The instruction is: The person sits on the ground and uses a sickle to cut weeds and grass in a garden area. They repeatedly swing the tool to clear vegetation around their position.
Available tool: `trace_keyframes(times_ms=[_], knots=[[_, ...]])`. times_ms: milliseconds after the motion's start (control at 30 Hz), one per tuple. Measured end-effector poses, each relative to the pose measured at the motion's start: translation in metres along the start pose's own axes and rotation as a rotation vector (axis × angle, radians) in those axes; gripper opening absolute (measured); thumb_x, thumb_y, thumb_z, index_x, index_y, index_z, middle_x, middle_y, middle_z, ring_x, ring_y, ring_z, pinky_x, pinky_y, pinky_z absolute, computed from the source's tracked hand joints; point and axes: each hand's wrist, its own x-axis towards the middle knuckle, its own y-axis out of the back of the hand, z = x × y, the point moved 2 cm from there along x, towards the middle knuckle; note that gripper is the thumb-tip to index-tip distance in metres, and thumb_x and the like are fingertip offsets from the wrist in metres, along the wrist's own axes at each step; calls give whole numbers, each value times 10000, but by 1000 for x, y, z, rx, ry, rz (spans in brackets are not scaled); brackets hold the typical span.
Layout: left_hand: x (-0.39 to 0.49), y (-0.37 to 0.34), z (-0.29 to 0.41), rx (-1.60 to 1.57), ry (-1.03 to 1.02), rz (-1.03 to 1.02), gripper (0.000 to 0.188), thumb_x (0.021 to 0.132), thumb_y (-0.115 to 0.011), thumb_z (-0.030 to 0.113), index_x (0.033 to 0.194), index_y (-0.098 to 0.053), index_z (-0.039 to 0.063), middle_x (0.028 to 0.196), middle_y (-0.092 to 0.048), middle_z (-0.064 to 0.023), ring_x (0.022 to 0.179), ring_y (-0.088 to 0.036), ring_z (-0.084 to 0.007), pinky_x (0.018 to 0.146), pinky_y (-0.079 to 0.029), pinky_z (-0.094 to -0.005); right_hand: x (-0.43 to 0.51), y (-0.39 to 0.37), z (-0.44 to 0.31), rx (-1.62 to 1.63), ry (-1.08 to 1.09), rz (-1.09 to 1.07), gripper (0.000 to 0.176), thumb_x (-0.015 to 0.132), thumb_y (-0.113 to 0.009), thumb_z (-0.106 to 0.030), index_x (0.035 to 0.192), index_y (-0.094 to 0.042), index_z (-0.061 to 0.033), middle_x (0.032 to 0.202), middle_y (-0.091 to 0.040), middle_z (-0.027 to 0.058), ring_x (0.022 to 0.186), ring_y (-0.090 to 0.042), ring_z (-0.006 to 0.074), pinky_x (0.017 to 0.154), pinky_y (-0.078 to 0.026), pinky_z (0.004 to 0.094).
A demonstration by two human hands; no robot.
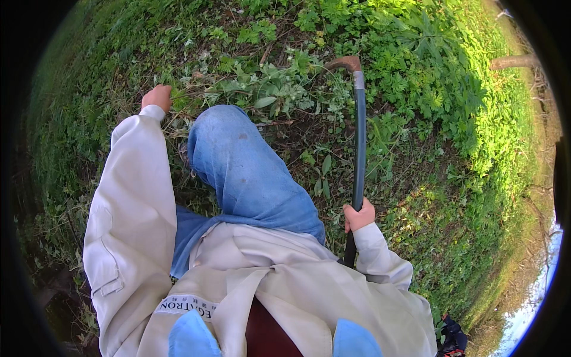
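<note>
My right hand (359,215) is closed round the dark handle of a sickle (359,147), low on its shaft. The handle runs upward in the view, and the rusty curved blade (345,63) at its far end points left, its tip among green weeds. My left hand (157,98) is low over the weeds at the left, fingers curled, beside some leaves and stems; whether it grips any of them cannot be told. Between my hands is my bent knee in blue jeans (241,156). Cut-looking, wilted weeds (276,87) lie beyond the knee.
Dense leafy plants (401,76) grow ahead and to the right. Dark soil with scattered stems (308,134) shows beside my knee. A branch or thin trunk (515,61) stands at the far right. Dark and red items (453,337) lie at the lower right.
</note>
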Motion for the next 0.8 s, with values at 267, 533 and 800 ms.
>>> trace_keyframes(times_ms=[267, 533, 800], knots=[[-15, -6, -16, -115, 97, 8, 182, 725, -598, 182, 855, -519, 82, 904, -555, -112, 829, -558, -308, 688, -457, -408, -2, -53, 20, -104, -250, -342, 119, 685, -516, 4, 684, -403, -34, 443, -424, 62, 314, -425, 164, 295, -360, 323], [-40, -33, -79, -164, 298, 31, 189, 720, -607, 216, 819, -516, 82, 859, -583, -110, 813, -563, -303, 675, -454, -412, -37, -9, -30, -288, -173, -369, 145, 684, -559, -44, 752, -439, -1, 459, -462, 61, 314, -451, 144, 297, -365, 293], [-46, -20, -52, -265, 320, 16, 184, 711, -610, 215, 781, -515, 74, 820, -589, -108, 802, -563, -294, 659, -453, -404, 43, -33, 9, 110, -196, -155, 135, 696, -511, -6, 667, -388, -56, 452, -398, 41, 329, -402, 149, 314, -371, 312]])
